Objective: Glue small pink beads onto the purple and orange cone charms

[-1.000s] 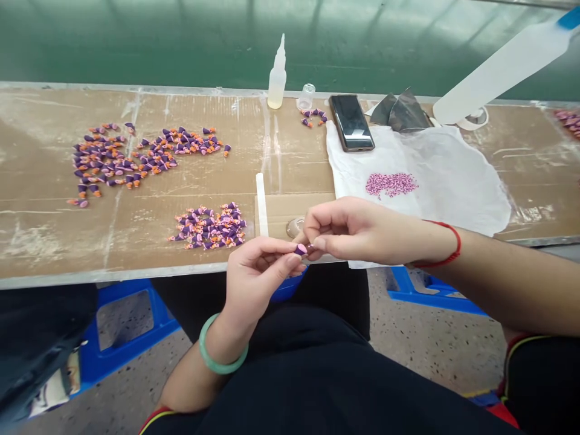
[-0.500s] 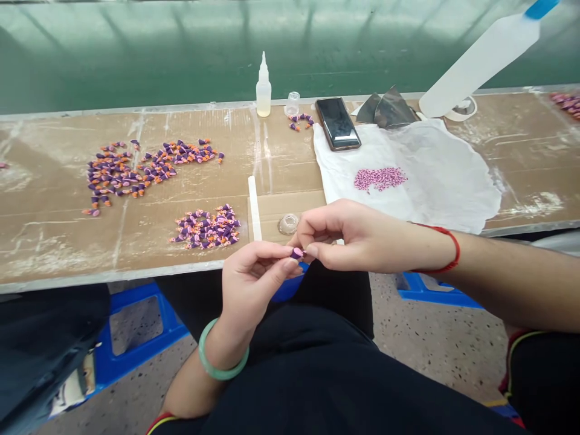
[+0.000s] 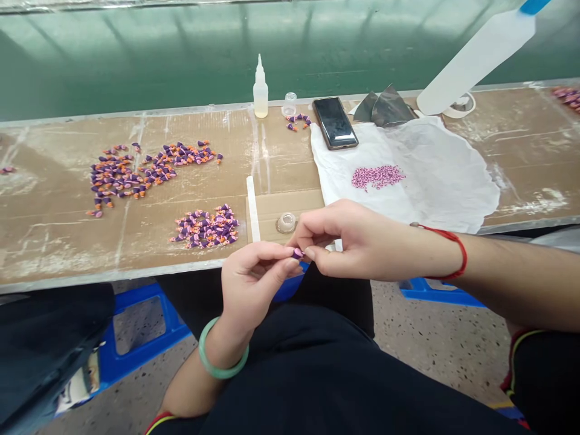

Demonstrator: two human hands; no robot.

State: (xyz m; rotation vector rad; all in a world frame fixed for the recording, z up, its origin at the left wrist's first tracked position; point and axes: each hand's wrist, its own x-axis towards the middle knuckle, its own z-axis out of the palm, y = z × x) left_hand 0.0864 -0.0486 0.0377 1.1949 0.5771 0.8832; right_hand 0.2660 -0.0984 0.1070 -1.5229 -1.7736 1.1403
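Between thumb and forefinger, my left hand (image 3: pixel 254 281) pinches a small purple-and-pink figurine (image 3: pixel 297 254) just off the table's front edge. My right hand (image 3: pixel 348 241) is closed in a pinch at the figurine's right side; what its fingertips hold, if anything, is too small to make out. Just beyond the fingers, a small clear round dish (image 3: pixel 286 223) sits on a cardboard piece (image 3: pixel 272 208) beside a white strip (image 3: pixel 252 208). To the left lies a pile of similar figurines (image 3: pixel 206 228). Tiny pink-and-white pieces (image 3: pixel 377 177) are spread on a white cloth (image 3: pixel 448 175).
A larger group of purple-and-orange figurines (image 3: pixel 154 166) lies at left on the cardboard-covered table (image 3: pixel 58 235). At the back stand a dropper bottle (image 3: pixel 260 90) and a clear cap (image 3: pixel 290 104). A phone (image 3: pixel 335 122), dark sheets (image 3: pixel 389 109), tape roll (image 3: pixel 462 106) and large white bottle (image 3: pixel 480 60) are at right.
Both hands stay at the figurine with almost the same pinch. My right wrist has shifted slightly to the right and the camera view has moved a little.
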